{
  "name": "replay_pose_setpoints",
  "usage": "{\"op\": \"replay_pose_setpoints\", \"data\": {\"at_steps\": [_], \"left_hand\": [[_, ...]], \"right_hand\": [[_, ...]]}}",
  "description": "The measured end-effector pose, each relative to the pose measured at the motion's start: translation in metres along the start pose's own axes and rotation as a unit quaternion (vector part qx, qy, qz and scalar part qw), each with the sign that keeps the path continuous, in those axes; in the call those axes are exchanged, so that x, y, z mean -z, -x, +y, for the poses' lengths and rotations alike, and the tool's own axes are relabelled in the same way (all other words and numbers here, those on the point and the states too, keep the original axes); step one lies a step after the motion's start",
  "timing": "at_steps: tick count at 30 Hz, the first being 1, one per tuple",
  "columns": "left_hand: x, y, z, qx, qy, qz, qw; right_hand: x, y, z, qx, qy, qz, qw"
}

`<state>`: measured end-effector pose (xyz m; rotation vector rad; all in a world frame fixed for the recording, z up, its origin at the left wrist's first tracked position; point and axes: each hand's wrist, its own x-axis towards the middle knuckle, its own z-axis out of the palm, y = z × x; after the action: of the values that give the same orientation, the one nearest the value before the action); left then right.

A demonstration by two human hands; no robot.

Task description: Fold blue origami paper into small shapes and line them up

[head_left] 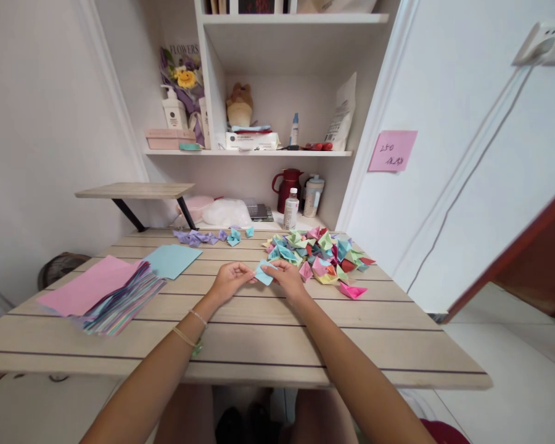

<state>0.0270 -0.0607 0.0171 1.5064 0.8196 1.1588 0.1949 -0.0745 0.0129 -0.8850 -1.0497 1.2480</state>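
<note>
A small folded piece of light blue paper (pixel 264 273) is held just above the table between my two hands. My left hand (pixel 232 280) pinches its left edge. On its right side, my right hand (pixel 287 277) grips it with the thumb lying over the top. Right behind and beside my right hand lies a heap of folded paper boats (pixel 326 243) in many colours. One bright pink paper boat (pixel 353 291) sits at the front of the heap. Several purple folded papers (pixel 197 238) and a blue folded piece (pixel 234 237) lie along the back of the table.
A fanned stack of coloured paper (pixel 120 302) lies on the left of the slatted table (pixel 259 345), with light blue sheets (pixel 172 261) beside it. A small raised shelf (pixel 136 190) stands at the back left. A bottle (pixel 291 209) and a dark red jug (pixel 287 188) stand behind the heap.
</note>
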Motion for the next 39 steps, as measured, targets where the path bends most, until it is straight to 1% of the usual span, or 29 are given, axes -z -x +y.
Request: {"op": "replay_pose_setpoints", "data": {"at_steps": [8, 14, 22, 29, 32, 34, 37, 39], "left_hand": [[-0.0029, -0.0005, 0.0005, 0.001, -0.002, 0.023, 1.0], [-0.0034, 0.0005, 0.0024, 0.015, -0.002, 0.024, 1.0], [-0.0035, -0.0002, 0.0022, 0.027, 0.006, 0.041, 0.999], [-0.0061, -0.0005, 0.0025, 0.027, 0.026, 0.017, 0.999], [-0.0055, -0.0006, 0.0019, 0.031, 0.046, 0.001, 0.998], [-0.0048, -0.0004, 0.0008, 0.047, 0.055, -0.011, 0.997], [-0.0043, -0.0003, -0.002, 0.079, 0.043, -0.029, 0.996], [-0.0039, -0.0008, -0.0041, 0.087, 0.028, -0.036, 0.995]], "right_hand": [[0.0009, -0.0015, 0.0018, -0.006, 0.0, 0.005, 1.0], [0.0017, -0.001, 0.0013, -0.013, -0.012, 0.007, 1.0], [0.0026, -0.0028, 0.0014, 0.006, 0.001, 0.006, 1.0], [0.0002, -0.0013, 0.0007, 0.01, 0.0, 0.025, 1.0], [0.0023, 0.0002, -0.0001, 0.009, -0.008, 0.006, 1.0], [0.0044, 0.0007, -0.0001, 0.006, 0.004, -0.014, 1.0], [0.0066, 0.0003, 0.0001, 0.006, 0.03, -0.044, 0.999], [0.0065, -0.0004, -0.0006, 0.004, 0.038, -0.056, 0.998]]}}
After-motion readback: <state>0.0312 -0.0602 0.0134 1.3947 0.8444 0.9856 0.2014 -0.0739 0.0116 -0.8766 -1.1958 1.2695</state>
